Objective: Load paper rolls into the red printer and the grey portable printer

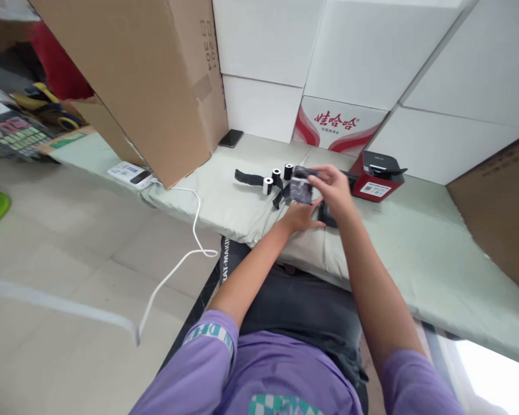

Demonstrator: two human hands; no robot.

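My right hand (pixel 334 183) is closed, with its fingertips pinching a dark strip (pixel 301 190) that has a pale patch on it and is a little blurred. Just below it is my left hand (pixel 301 218), thumb and forefinger spread apart; its other fingers are partly hidden. A black object (pixel 327 215) lies on the table by my left thumb, half covered by my right wrist. To the left of my hands stand several small black-and-white rolls (pixel 267 185), one with a black strip (pixel 248 178) trailing from it.
Behind my right hand stands a red and black box-shaped device (pixel 377 176). A phone (pixel 230 138) lies beside a tall cardboard box (pixel 155 75). A white device (pixel 130 175) with a white cable (pixel 195 219) is at the left. White boxes (pixel 263 106) line the table's back; another carton (pixel 497 202) is right.
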